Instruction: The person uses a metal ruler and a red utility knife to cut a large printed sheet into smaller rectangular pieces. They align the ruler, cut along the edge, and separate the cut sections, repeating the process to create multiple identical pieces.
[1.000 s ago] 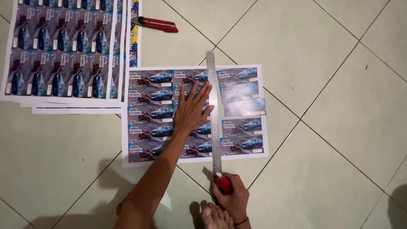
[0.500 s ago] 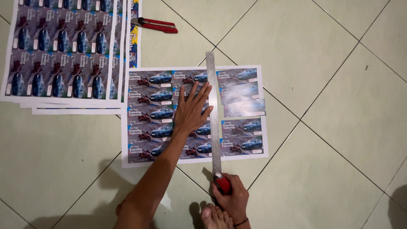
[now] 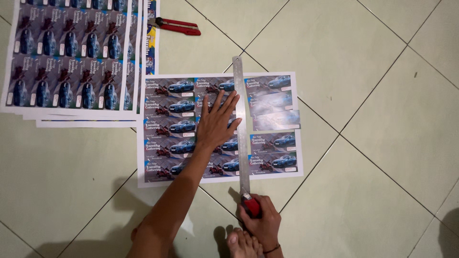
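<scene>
Where pale green floor tiles (image 3: pixel 373 71) meet, left hand (image 3: pixel 215 125) spreads flat on printed sheet (image 3: pixel 165 129), right hand (image 3: pixel 260 220) grips red cutter (image 3: pixel 252 206).

The single head view looks steeply down, fairly near, on the tiled floor (image 3: pixel 382 143).

Right hand (image 3: pixel 260 220) with red cutter (image 3: pixel 252 205) slid slightly toward 6 o'clock, off the sheet's (image 3: pixel 158 179) lower edge. Movement is very small.

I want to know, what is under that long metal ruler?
The ruler lies on a printed sheet of small car cards on the tiled floor. The left hand presses beside it. The strip of print directly beneath is hidden.
</scene>
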